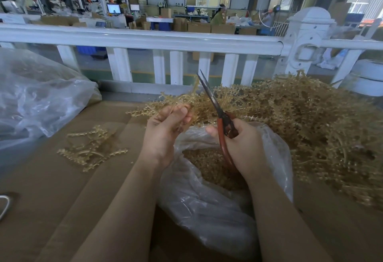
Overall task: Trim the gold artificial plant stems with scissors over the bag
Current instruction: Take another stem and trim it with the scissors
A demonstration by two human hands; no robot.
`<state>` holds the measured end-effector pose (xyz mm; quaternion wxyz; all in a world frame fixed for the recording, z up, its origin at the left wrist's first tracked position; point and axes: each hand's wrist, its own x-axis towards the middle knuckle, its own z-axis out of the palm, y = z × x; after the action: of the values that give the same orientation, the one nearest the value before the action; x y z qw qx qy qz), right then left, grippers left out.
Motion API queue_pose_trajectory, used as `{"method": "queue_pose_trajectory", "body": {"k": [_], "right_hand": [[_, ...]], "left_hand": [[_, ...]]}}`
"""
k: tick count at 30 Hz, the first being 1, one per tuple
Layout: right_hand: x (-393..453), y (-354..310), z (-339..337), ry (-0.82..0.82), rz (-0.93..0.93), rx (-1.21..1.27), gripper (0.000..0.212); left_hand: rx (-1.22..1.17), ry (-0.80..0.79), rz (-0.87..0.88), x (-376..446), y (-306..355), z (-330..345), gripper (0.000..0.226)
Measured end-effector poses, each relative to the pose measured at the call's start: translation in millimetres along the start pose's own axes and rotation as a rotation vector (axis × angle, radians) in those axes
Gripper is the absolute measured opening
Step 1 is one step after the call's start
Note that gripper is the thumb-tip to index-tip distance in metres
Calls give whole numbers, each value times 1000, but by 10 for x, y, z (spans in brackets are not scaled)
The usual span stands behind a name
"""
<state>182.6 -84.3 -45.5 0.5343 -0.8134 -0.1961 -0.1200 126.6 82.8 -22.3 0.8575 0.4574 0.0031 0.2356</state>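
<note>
My left hand (pixel 165 129) grips a branching gold plant stem (pixel 165 101) whose sprigs fan out up and to the left. My right hand (pixel 242 143) holds red-handled scissors (pixel 219 116), blades pointing up and away, nearly closed, just right of the stem. Both hands hover over an open clear plastic bag (pixel 207 203) with gold trimmings (pixel 205 162) inside. A large heap of gold stems (pixel 310 121) lies to the right.
A small pile of gold stems (pixel 93 148) lies on the cardboard surface (pixel 62 189) to the left. Another clear plastic bag (pixel 37 92) sits at the far left. A white railing (pixel 145 40) runs across behind the work surface.
</note>
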Motion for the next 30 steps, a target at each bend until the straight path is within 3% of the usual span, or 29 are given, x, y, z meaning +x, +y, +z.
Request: {"method": "queue_pose_trajectory", "body": {"k": [6,11,15,19,22,25,30], "right_hand": [[-6,-45,-14,-84,-34,-77,58],[-13,-31,-16,-90,-128,-205,44],[-8,-28,-11,-80,-189,-276,47],[-7,-44,-13,-58,-233,-330,56],[-10,-56,-18,-68,-239,-340,58],[-15,-60,-20,-79,-214,-331,59],[-17,-83,-21,-87,-196,-359,63]], "left_hand": [[21,14,34,-7,9,6,10],[141,-31,78,0,-13,-10,17],[218,-22,122,1,-20,-20,27],[194,-4,117,-19,-6,-12,9],[186,19,127,-17,-2,-12,20],[199,-5,113,-17,12,-30,9],[299,-48,137,4,-24,-80,21]]}}
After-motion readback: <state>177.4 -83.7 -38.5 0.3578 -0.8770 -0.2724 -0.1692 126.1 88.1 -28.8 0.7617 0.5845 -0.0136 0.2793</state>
